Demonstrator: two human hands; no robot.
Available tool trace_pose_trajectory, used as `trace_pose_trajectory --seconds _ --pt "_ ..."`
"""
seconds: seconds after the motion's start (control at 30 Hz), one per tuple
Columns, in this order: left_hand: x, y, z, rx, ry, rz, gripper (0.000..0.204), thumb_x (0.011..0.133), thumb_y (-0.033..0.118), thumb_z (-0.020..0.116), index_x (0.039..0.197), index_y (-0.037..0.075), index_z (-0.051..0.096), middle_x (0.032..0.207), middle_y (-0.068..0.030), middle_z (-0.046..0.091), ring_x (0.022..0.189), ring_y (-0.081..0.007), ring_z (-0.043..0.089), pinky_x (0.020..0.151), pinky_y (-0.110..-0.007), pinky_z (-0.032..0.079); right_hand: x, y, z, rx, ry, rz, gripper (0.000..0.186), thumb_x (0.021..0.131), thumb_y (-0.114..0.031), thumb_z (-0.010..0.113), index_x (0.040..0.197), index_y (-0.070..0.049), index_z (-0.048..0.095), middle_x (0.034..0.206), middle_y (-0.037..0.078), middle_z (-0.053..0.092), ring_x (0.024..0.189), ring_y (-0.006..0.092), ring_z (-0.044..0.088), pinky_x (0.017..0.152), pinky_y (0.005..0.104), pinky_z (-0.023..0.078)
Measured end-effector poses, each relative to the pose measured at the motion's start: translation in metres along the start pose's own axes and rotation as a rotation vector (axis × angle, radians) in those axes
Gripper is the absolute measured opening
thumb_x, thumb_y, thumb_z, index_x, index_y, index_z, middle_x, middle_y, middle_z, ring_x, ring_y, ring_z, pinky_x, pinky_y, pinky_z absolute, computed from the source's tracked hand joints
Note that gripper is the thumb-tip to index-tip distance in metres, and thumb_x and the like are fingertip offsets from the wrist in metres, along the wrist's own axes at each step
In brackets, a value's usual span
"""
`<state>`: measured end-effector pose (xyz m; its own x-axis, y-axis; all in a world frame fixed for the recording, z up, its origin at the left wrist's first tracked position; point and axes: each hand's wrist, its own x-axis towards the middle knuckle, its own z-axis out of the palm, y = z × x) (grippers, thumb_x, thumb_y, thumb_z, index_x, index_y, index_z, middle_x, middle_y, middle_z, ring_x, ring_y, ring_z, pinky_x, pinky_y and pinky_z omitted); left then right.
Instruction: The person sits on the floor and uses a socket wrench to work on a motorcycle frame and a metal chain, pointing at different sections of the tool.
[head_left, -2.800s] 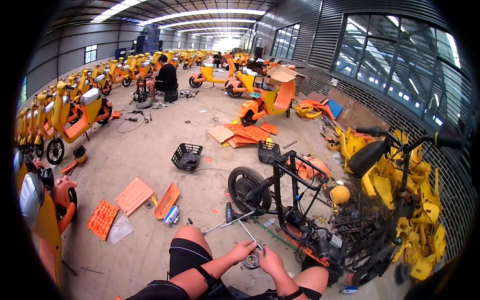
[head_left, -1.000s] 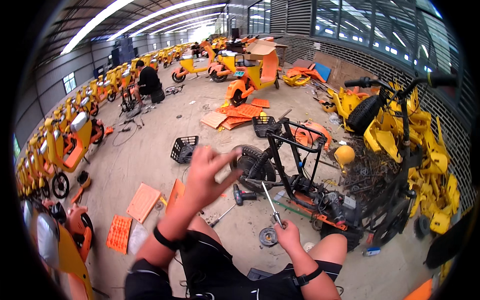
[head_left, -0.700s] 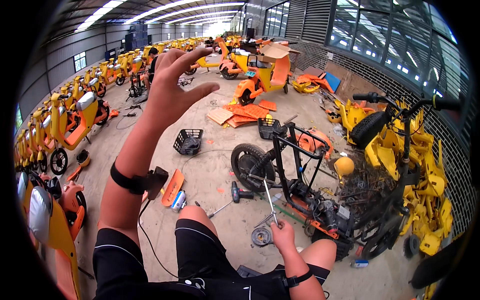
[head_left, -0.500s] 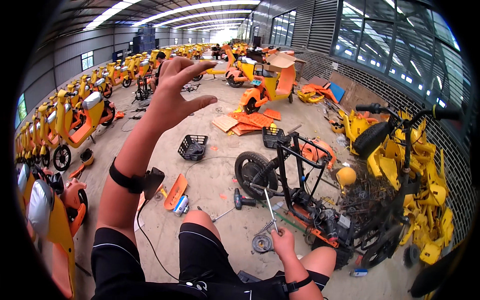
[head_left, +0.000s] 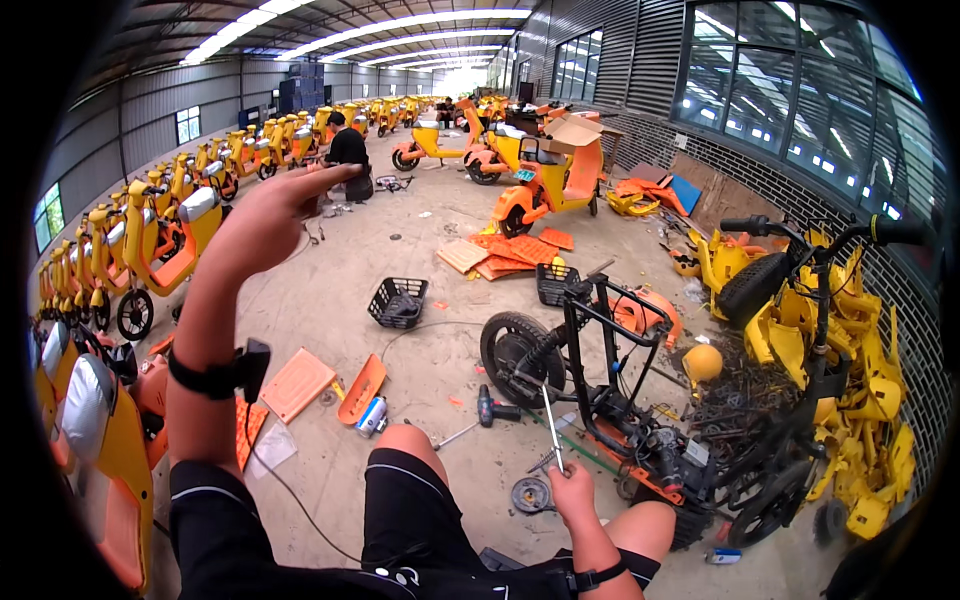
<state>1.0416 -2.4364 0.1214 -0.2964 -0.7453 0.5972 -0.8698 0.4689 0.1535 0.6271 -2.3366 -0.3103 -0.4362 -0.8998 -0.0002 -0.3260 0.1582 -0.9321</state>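
My left hand [head_left: 262, 218] is raised at the left, holding nothing, with its fingers stretched toward the right. A black strap with a small dark device [head_left: 252, 370] sits on that forearm. Low on the right, my right hand [head_left: 571, 490] is closed round a long, slim silver metal tool [head_left: 552, 420]; its exact kind is unclear. The tool's far end reaches the black rear wheel [head_left: 522, 358] of a stripped scooter frame [head_left: 590, 370]; I cannot tell whether it touches. A round metal wheel part [head_left: 531, 495] lies on the floor beside my right hand.
A cordless drill [head_left: 488, 405], a spray can [head_left: 371, 416] and orange panels [head_left: 300, 385] lie before my knees. Black baskets [head_left: 398, 303] stand farther off. Yellow body panels [head_left: 870, 400] pile up at right. Rows of scooters line the left; a person [head_left: 347, 150] crouches beyond my left hand.
My left hand has moved left and down, its curved thumb-and-finger gap giving way to fingers stretched sideways. The view has shifted slightly; my right hand still holds the silver tool near the wheel.
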Motion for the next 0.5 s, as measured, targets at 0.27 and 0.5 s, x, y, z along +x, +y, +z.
trace_pose_trajectory --seconds 0.27,0.5 --pt "-0.051 -0.069 -0.058 0.115 0.115 -0.273 0.066 0.085 -0.013 0.052 0.142 0.017 0.065 0.078 -0.0045 0.047 0.071 -0.0144 0.047 0.070 -0.028 0.044 -0.006 0.008 -0.007 0.007 -0.089 0.114 0.037 0.091 -0.025 0.072 0.108 0.007 0.070 0.088 0.015 0.073 0.079 0.0220 0.069 0.075 0.0356 0.053" --pt "-0.036 0.002 -0.028 -0.118 0.047 0.195 0.078 0.081 -0.020 0.047 0.147 0.019 0.060 0.086 -0.0099 0.055 0.076 -0.0185 0.047 0.074 -0.029 0.045 -0.006 0.015 -0.005 -0.054 -0.135 0.086 0.041 0.090 -0.028 0.072 0.109 0.008 0.070 0.088 0.018 0.073 0.081 0.0243 0.070 0.076 0.0368 0.053"
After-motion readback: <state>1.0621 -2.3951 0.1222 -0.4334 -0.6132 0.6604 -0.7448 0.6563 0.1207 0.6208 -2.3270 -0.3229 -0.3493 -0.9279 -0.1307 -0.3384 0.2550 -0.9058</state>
